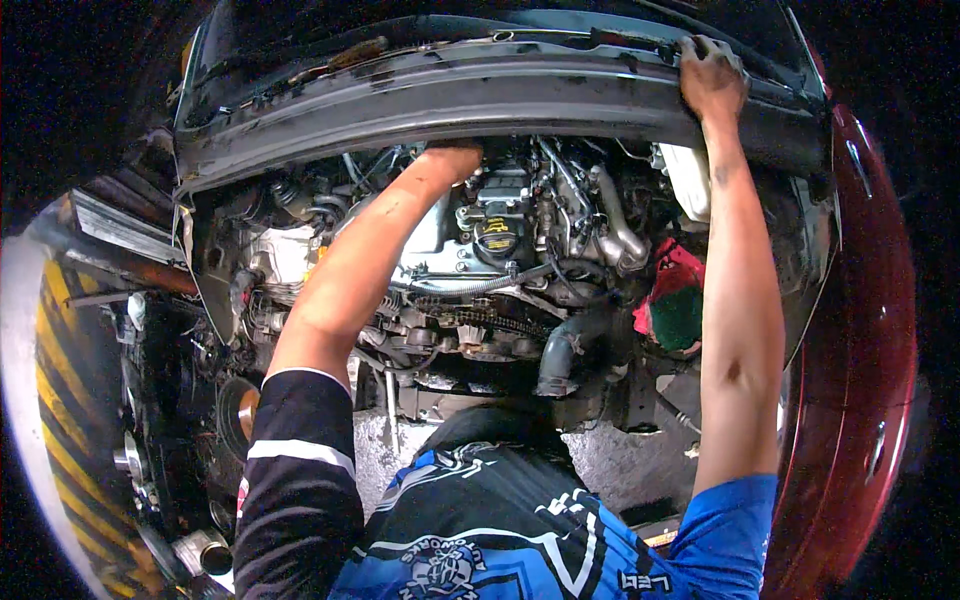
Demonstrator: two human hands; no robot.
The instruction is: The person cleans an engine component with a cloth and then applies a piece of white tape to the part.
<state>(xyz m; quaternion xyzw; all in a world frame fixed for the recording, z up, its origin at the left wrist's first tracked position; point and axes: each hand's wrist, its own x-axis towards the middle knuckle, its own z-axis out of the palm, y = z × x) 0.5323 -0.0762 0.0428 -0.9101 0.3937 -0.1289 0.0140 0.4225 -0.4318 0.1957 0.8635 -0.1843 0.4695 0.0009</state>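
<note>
My left forearm reaches over the engine (pixel 490 225). My left hand (pixel 458 160) shows only near the wrist; its fingers are hidden under the edge of the dark panel (pixel 420 120) below the windshield. Close by are the engine's top cover and the black oil filler cap (pixel 494 240). At the upper right, my right hand (pixel 712 78), dark with grime, rests on the panel by the windshield's base. Its fingers are bent but apart, with no held thing visible. Beside them lies the end of a long dark bar (pixel 630 40), perhaps a wiper arm.
A red and green cloth (pixel 674 300) lies right of the engine, below a white reservoir (pixel 686 180). A loose-looking dark hose (pixel 562 355) stands at the front. A red car body (pixel 860 330) flanks the right; a yellow-and-black striped surface (pixel 75 400) is at the left.
</note>
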